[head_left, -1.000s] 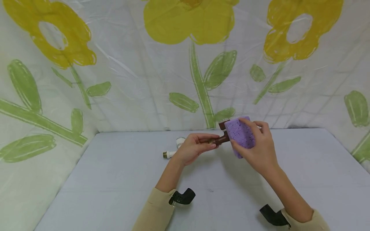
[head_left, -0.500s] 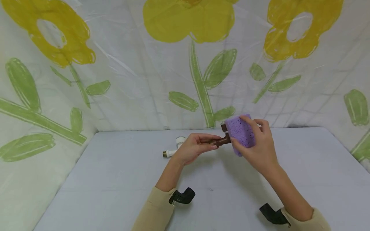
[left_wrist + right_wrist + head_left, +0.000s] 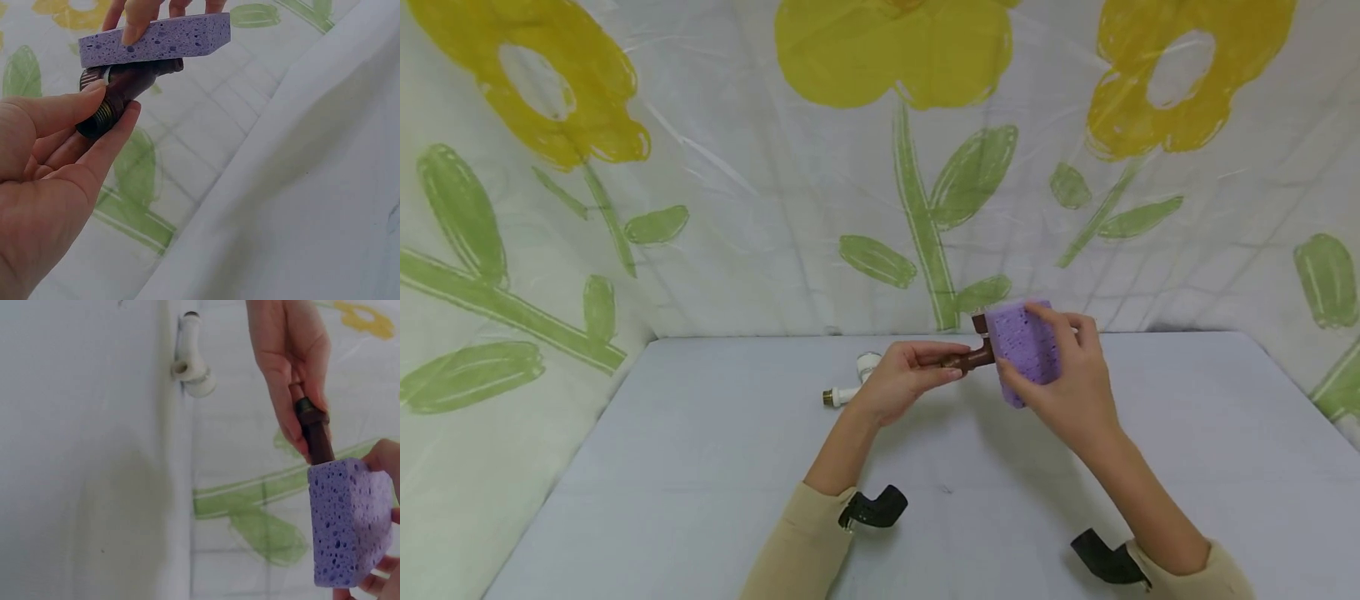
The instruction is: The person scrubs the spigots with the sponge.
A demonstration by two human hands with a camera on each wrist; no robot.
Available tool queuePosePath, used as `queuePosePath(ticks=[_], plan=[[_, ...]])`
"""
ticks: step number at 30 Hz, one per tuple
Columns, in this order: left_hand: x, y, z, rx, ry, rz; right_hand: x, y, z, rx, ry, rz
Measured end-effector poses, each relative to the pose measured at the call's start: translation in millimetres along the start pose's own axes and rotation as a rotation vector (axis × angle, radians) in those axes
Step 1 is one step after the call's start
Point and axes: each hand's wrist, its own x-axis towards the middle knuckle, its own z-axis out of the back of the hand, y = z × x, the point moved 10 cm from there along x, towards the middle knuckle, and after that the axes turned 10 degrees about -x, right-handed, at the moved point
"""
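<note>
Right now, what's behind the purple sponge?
Behind the purple sponge, the brown pipe fitting pokes out, gripped by the left hand. The right hand holds the sponge, which covers the fitting's far end.

Both hands have edged slightly left, carrying the brown fitting (image 3: pixel 970 358) and purple sponge (image 3: pixel 1024 346) along.

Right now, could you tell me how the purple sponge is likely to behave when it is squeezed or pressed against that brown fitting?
The purple sponge is full of open pores, so it probably gives and springs back. It looks light for its bulk: the right hand holds it by fingertips alone. Its rough, flat faces suggest it will neither slip nor roll against the brown fitting.
</note>
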Motion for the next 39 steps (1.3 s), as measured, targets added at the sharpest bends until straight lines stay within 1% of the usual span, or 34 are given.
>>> queuePosePath(ticks=[3,5,9,12,17,19,22,29,36,39], plan=[[0.5,-2.2,0.0,-0.02,-0.018,-0.021,-2.1,1.6,-6.0,-0.005,0.013,0.024],[0.8,-4.4,-0.3,-0.037,-0.024,-0.047,-3.8,4.3,-10.6,-0.016,0.027,0.048],[0.7,-9.5,1.3,-0.074,-0.044,-0.111,-7.3,11.3,-20.9,-0.023,0.082,0.09],[-0.6,-11.8,4.6,-0.095,-0.069,-0.134,-8.5,17.0,-24.6,-0.019,0.105,0.12],[0.6,-12.0,5.0,-0.107,-0.074,-0.13,-7.0,18.8,-17.2,-0.023,0.063,0.123],[1.2,-11.7,4.6,-0.107,-0.071,-0.126,-6.5,17.5,-16.2,-0.005,0.064,0.113],[0.5,-10.8,4.9,-0.118,-0.071,-0.115,-7.6,16.6,-20.7,0.034,0.096,0.121],[-1.0,-9.5,6.8,-0.22,-0.075,-0.096,-8.7,19.5,-24.9,0.087,0.13,0.19],[-3.0,-12.5,14.4,-0.184,-0.128,-0.099,-8.1,24.0,-23.8,0.135,0.212,0.243],[-3.6,-14.7,14.2,-0.178,-0.112,-0.105,-8.3,23.4,-24.8,0.151,0.262,0.245]])
